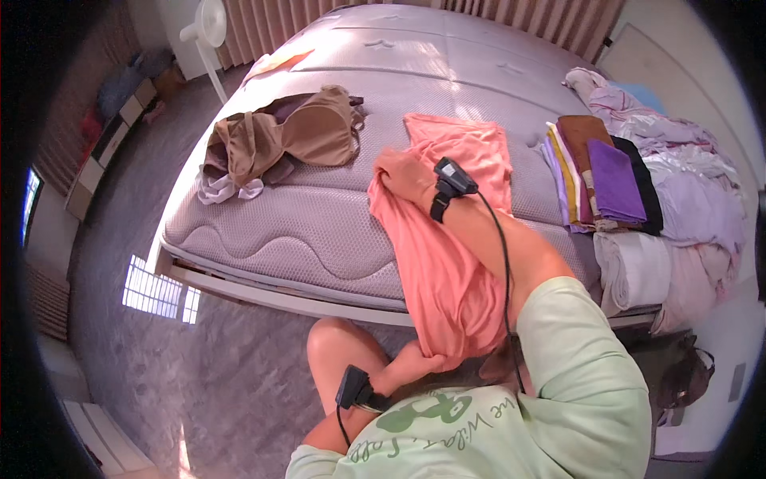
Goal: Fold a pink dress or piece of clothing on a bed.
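A coral-pink garment (435, 263) hangs from the mattress edge down toward my lap, its far part lying flat on the bed. My right hand (405, 177) is closed around a fold of it on top of the mattress. Lower down, close to my knee, my left hand (416, 363) pinches the garment's near edge. Each wrist carries a strapped black device with a cable. Whether the garment is a shirt or something else cannot be told, as it is bunched up.
Brown bras (279, 132) lie heaped on the mattress (279, 235) to the left. On the right are folded clothes (614, 180), a rolled white towel (634, 267) and a pile of pale bedding (686, 176). A white fan (209, 24) stands behind the bed's far left corner.
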### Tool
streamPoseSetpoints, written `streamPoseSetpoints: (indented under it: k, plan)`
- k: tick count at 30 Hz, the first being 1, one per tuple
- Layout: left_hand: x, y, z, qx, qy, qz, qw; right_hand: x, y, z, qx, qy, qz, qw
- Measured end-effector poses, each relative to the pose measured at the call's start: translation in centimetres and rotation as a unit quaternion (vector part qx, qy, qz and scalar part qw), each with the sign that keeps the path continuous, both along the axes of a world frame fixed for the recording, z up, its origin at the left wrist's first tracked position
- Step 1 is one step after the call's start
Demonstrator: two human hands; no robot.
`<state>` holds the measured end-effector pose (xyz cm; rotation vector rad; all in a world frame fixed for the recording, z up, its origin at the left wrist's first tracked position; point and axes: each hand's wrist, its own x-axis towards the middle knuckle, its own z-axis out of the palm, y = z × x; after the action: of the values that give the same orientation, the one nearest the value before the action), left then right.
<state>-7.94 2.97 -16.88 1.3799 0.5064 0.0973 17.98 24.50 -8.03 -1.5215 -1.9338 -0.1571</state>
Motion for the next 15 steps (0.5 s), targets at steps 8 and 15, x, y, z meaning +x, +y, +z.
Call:
streamPoseSetpoints:
  k: [8, 15]
  plan:
    - [-3.9, -0.6, -0.7, -0.095, 0.036, -0.045, 0.994, 7.3, -2.9, 2.4, 0.010, 0.095, -0.128, 0.987]
    - [-4.0, -0.1, -2.4, -0.146, 0.046, -0.149, 0.977, 17.7, -3.1, 2.5, -0.159, 0.014, -0.426, 0.891]
